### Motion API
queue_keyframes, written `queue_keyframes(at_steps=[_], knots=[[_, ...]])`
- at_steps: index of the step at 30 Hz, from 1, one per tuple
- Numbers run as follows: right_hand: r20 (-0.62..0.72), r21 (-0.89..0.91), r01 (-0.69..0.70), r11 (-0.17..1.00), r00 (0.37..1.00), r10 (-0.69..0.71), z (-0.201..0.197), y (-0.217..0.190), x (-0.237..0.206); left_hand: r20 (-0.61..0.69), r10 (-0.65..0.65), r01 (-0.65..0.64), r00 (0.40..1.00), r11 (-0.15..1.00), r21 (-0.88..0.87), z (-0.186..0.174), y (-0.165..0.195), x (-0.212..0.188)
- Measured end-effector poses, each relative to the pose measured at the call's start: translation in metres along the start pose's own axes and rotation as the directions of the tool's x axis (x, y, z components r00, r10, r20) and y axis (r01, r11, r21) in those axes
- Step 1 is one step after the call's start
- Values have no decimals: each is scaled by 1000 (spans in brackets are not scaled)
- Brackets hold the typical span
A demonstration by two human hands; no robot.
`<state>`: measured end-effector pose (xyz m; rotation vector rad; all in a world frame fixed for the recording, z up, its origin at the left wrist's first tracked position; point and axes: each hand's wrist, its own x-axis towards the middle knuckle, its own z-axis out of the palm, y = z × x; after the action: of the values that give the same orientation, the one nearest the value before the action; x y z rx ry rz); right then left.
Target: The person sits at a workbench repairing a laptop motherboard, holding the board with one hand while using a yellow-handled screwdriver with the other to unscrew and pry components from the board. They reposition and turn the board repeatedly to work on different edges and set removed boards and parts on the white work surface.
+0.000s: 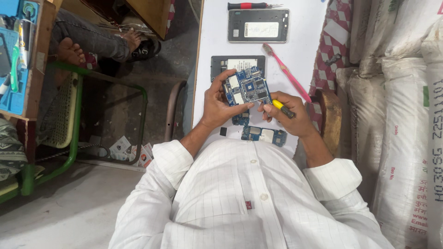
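Left hand (220, 102) pinches a blue circuit board (247, 87), fingers closed on its edges, board lifted off the white tabletop (210, 37) and held over it. Right hand (288, 117) is closed around a small yellow-and-black tool (282, 107), fingertips touching the board's lower right edge. Directly below the hands, flat on the table: a second blue circuit board (263, 135), a smaller board piece (240, 120) partly hidden, and a small black square part (223, 131). Behind the held board lies a dark tablet frame (220, 63), partly covered by it. Further up: a silver-rimmed tablet back shell (258, 25), and beyond that a red-and-black screwdriver (251, 6) at the far end. A pink toothbrush (285, 71) lies diagonally near the right edge. Table is narrow and white, plain surface. Room: bare concrete floor (69, 212), a green metal-frame chair (69, 115) to the left, another person's bare feet (71, 50) beyond it, a blue tool rack (14, 55) on the far left. Stacked white woven sacks (401, 115) line the right side; red-and-white checked cloth (339, 32) hangs between them and the table.
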<state>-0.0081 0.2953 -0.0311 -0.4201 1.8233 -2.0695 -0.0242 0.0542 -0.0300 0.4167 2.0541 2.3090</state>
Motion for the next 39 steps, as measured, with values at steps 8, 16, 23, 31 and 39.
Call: queue_keyframes(at_steps=[8,16,23,31,39], knots=[[9,4,-14,1000,1000,14,-1,3,1,16,28,-27,999,999,-16,0,-2,0],[-51,-13,-80,997,996,80,0,12,2,5,-21,21,1000,1000,-2,-2,-2,2],[-51,-44,-76,996,996,74,-1,13,-4,-2,61,-61,998,998,10,-1,-6,-4],[-100,-11,-107,994,989,106,4,9,-9,-22,94,-93,995,995,23,-1,-13,-10],[-101,25,-135,990,985,137,6,1,-10,-7,148,-147,989,984,97,-1,-15,-11]])
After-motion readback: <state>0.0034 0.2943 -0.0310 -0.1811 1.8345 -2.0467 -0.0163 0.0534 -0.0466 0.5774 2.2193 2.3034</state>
